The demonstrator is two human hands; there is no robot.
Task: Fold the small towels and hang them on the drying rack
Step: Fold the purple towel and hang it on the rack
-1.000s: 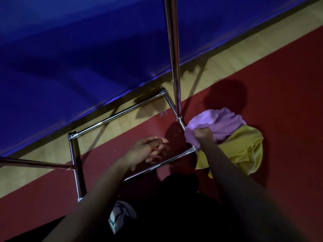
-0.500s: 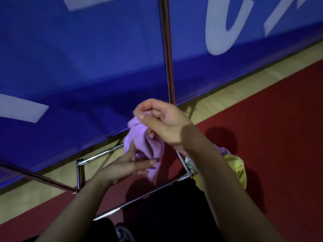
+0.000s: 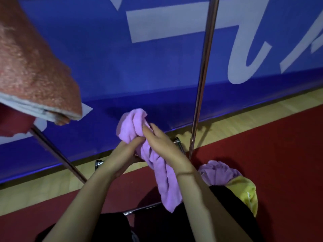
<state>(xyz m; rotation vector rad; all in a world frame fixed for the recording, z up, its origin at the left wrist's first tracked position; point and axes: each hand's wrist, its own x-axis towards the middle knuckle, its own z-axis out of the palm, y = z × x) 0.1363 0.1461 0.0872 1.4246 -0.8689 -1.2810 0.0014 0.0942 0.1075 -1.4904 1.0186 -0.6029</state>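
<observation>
purple towel still bunched | left hand and right hand both gripping it | find corners, shake flat before folding

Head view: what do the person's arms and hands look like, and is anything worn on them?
Both forearms are bare, with no sleeves in view. The right wrist carries a thin dark band. No gloves or rings can be made out on the left hand or the right hand; the fingers are bare.
</observation>
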